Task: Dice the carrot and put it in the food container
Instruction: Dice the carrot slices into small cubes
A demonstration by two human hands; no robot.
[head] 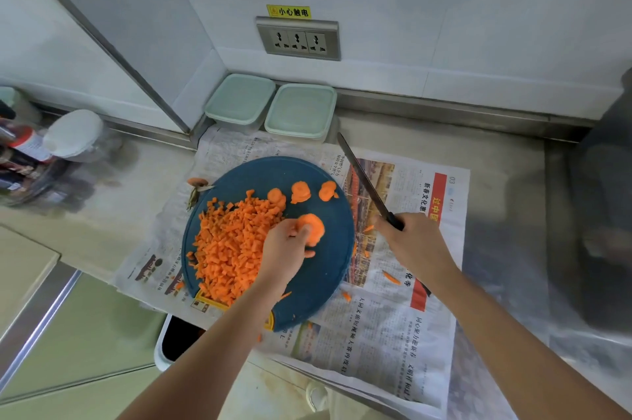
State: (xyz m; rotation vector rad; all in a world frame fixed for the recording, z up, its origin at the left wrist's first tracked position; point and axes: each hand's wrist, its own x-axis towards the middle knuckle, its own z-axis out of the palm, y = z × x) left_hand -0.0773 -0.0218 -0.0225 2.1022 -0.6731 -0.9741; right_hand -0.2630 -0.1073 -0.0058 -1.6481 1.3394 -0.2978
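Still dicing: your left hand (286,250) pinches carrot slices (313,230) at frame centre, right hand (414,245) grips the knife (367,185) off right, so next steady them and cut.

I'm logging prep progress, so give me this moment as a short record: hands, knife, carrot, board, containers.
left hand: holds a carrot piece down on the board
right hand: grips the knife, blade to the right of the board, pointing toward the containers
dice: pile on the board's left half
slices: three uncut near the board's far edge
containers: two, lids on, against the wall
newspaper: spread under the board
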